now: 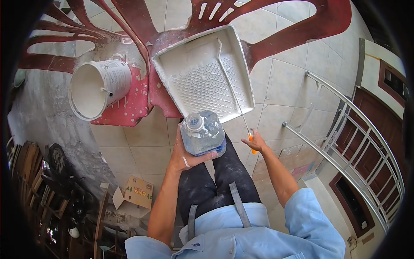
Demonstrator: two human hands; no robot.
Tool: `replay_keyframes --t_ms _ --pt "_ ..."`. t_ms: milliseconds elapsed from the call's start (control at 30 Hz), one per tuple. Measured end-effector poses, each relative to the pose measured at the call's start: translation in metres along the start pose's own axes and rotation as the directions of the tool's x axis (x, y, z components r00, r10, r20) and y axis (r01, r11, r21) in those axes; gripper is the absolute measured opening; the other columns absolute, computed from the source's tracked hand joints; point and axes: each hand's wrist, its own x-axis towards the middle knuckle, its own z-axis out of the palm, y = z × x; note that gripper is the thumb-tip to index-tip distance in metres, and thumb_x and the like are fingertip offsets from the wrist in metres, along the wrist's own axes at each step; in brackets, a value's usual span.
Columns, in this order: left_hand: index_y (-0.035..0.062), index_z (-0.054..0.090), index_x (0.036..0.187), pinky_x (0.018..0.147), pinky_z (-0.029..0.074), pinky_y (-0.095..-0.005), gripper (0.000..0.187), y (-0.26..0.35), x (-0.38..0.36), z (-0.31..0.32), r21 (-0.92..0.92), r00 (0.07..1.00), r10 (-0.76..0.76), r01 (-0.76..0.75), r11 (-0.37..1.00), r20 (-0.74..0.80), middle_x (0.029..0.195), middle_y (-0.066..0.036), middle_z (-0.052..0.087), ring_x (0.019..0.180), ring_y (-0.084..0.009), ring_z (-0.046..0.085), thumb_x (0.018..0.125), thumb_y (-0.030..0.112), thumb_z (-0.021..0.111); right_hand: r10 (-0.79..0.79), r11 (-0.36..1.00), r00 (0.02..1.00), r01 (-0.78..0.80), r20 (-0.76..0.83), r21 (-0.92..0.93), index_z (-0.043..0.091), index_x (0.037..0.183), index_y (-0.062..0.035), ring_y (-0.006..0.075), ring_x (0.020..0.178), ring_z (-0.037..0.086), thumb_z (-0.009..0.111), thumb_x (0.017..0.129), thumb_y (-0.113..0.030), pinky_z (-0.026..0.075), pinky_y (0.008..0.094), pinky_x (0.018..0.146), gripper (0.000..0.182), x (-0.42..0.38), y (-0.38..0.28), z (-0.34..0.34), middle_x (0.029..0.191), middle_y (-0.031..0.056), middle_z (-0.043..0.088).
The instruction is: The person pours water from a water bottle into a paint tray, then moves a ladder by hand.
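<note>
My left hand [183, 157] is wrapped around a clear plastic bottle [205, 134], square-bodied with a blue label. Its white-smeared neck faces up and shows no cap. My right hand [257, 141] grips the orange handle of a roller frame [233, 88], a long thin metal rod. The rod's bent, paint-covered far end lies over the paint tray [251, 93], and no roller sleeve shows on it. White paint coats the tray and its diamond-patterned ramp. The tray rests on a red plastic chair [166, 101], just beyond the bottle.
A white paint bucket [123, 77] stands on a second, paint-spattered red chair [133, 93] at left. Metal railings [366, 125] curve along the right side. At lower left are a cardboard box [138, 193] and a motorcycle [64, 181]. Pale tiles [146, 159] cover the floor.
</note>
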Motion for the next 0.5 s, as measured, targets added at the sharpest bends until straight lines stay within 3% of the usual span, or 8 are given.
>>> replay_keyframes --t_ms 67,167,200,300,400,500 --pt "0.0029 0.036 0.14 0.107 0.044 -0.0391 0.105 -0.003 -0.001 0.001 -0.016 0.999 -0.035 0.035 0.999 0.0 0.133 -0.012 0.054 0.124 -0.023 0.055 0.057 0.019 0.098 0.042 0.981 0.946 -0.099 0.322 0.164 0.048 0.132 -0.0023 0.0291 0.098 0.068 0.066 0.093 -0.049 0.052 0.0403 0.088 0.063 0.01 0.016 0.011 0.105 0.0192 0.068" --pt "0.0025 0.035 0.141 0.107 0.045 -0.0394 0.106 -0.012 0.002 0.001 -0.01 0.998 -0.057 0.057 0.998 0.001 0.133 -0.012 0.054 0.124 -0.023 0.055 0.057 0.019 0.098 -0.007 0.95 1.0 0.01 -0.011 0.313 0.056 0.112 -0.0007 0.0224 0.068 0.069 0.058 0.1 -0.046 0.053 0.0379 0.069 0.047 -0.051 -0.003 0.013 0.076 0.0115 0.066" --pt "0.0024 0.035 0.142 0.107 0.045 -0.0394 0.107 -0.015 0.004 0.002 -0.018 0.998 -0.068 0.068 0.998 -0.002 0.133 -0.012 0.054 0.123 -0.023 0.055 0.057 0.018 0.098 0.008 0.945 1.0 -0.009 0.006 0.326 0.055 0.116 -0.0022 0.0327 0.072 0.07 0.053 0.1 -0.05 0.053 0.0438 0.072 0.051 -0.076 -0.016 0.002 0.08 0.0192 0.069" --pt "0.0022 0.034 0.143 0.106 0.046 -0.0393 0.107 -0.018 0.011 0.005 -0.073 0.996 -0.083 0.082 0.994 -0.012 0.133 -0.012 0.055 0.123 -0.023 0.055 0.058 0.018 0.098 0.03 0.961 0.999 -0.024 -0.016 0.277 0.056 0.113 -0.0022 0.0356 0.072 0.068 0.054 0.1 -0.047 0.051 0.0448 0.07 0.047 -0.123 -0.023 -0.012 0.08 0.021 0.067" --pt "0.0021 0.035 0.143 0.106 0.046 -0.039 0.106 -0.022 0.019 0.007 -0.125 0.993 -0.115 0.114 0.986 0.001 0.132 -0.012 0.056 0.122 -0.0227 0.056 0.059 0.018 0.097 -0.065 0.958 0.98 0.115 -0.191 0.262 0.058 0.109 -0.001 0.0378 0.071 0.066 0.057 0.1 -0.043 0.05 0.0448 0.068 0.043 -0.15 -0.025 -0.015 0.079 0.0227 0.066" --pt "0.0029 0.038 0.142 0.105 0.046 -0.0386 0.101 -0.023 0.028 0.011 -0.167 0.995 -0.094 0.096 0.981 0.019 0.13 -0.011 0.057 0.121 -0.0221 0.056 0.061 0.017 0.096 -0.039 0.954 0.978 0.097 -0.205 0.283 0.06 0.103 -0.0003 0.0381 0.071 0.066 0.059 0.099 -0.039 0.049 0.0443 0.066 0.039 -0.164 -0.036 -0.022 0.078 0.0231 0.065"
